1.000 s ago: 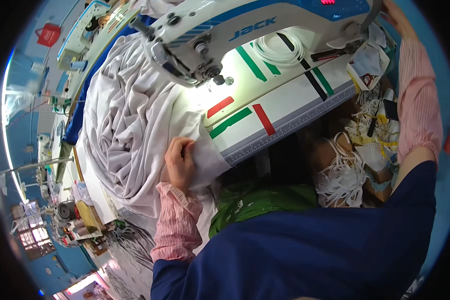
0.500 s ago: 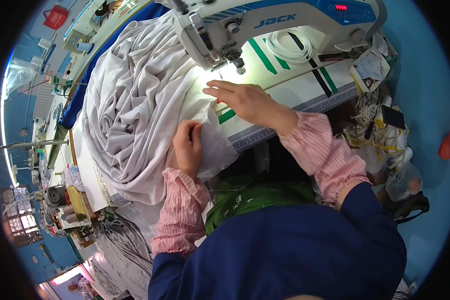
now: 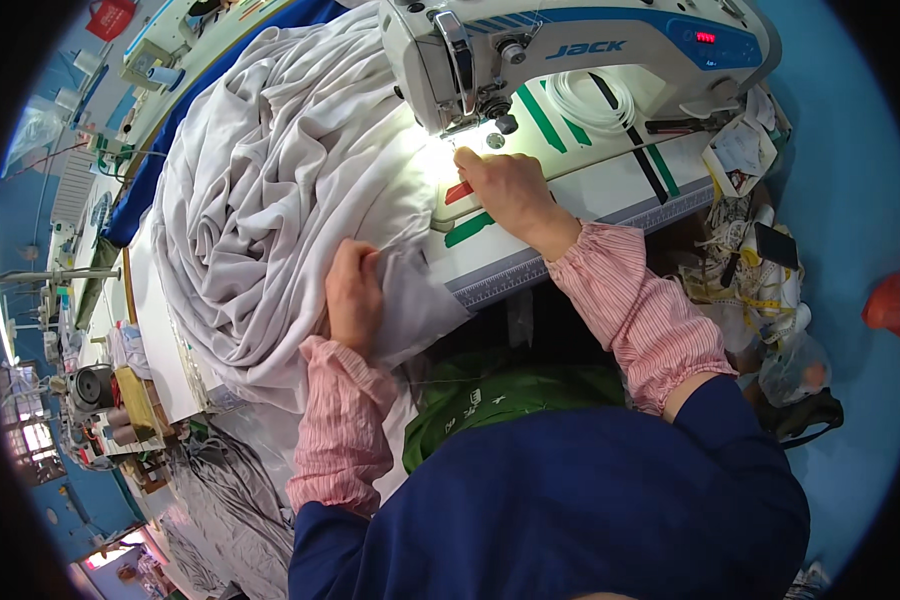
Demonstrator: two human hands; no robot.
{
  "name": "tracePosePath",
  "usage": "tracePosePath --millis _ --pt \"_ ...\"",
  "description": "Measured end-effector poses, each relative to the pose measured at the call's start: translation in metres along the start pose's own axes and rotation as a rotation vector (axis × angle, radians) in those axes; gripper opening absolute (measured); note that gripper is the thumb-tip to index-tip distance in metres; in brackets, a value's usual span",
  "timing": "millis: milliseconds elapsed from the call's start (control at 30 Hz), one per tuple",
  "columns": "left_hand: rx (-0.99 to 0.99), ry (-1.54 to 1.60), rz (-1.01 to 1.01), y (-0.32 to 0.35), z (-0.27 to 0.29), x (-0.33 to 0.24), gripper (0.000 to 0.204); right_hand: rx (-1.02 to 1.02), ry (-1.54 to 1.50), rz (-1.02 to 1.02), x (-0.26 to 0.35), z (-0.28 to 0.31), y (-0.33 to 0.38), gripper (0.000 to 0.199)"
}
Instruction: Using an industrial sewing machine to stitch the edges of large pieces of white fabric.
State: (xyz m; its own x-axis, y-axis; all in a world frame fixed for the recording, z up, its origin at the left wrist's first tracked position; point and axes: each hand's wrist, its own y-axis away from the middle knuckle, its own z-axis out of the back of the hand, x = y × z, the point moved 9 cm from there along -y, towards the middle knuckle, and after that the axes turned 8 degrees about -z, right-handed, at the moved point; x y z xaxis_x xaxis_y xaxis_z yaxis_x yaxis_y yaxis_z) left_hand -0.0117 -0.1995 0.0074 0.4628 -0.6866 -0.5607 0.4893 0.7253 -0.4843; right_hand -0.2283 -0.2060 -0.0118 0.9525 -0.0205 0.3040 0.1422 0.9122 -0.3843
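Pale grey fabric (image 3: 270, 200) lies heaped over the left of the tabletop (image 3: 610, 185), its edge reaching the needle area. The left hand (image 3: 353, 300) grasps its near edge; the right hand (image 3: 510, 190) has curled fingers just beneath the sewing machine (image 3: 610, 35), whether gripping anything I cannot tell. Beyond sits a white tubing coil (image 3: 625, 108).

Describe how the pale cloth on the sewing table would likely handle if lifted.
The cloth is probably floppy, since it lies in loose, soft folds. Lifted whole, it may feel fairly heavy, as the heap dwarfs the left hand.
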Motion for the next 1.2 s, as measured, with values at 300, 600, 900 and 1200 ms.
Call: tracePosePath --millis 300,600,900,1200 --pt "-0.201 -0.038 0.194 0.029 0.066 0.023 0.014 -0.014 0.078 -0.130 -0.009 0.003 0.000 0.016" --pt "-0.234 0.335 0.182 0.045 0.072 -0.010 0.008 -0.165 -0.502 0.024 0.040 0.047 0.047 0.022" --pt "-0.200 0.292 0.187 0.037 0.047 -0.049 0.009 0.127 -0.861 -0.329 0.078 0.013 0.055 0.025" --pt "0.031 -0.252 0.016 0.008 0.067 -0.007 0.012 0.172 -0.858 -0.144 0.078 0.017 0.068 0.025"
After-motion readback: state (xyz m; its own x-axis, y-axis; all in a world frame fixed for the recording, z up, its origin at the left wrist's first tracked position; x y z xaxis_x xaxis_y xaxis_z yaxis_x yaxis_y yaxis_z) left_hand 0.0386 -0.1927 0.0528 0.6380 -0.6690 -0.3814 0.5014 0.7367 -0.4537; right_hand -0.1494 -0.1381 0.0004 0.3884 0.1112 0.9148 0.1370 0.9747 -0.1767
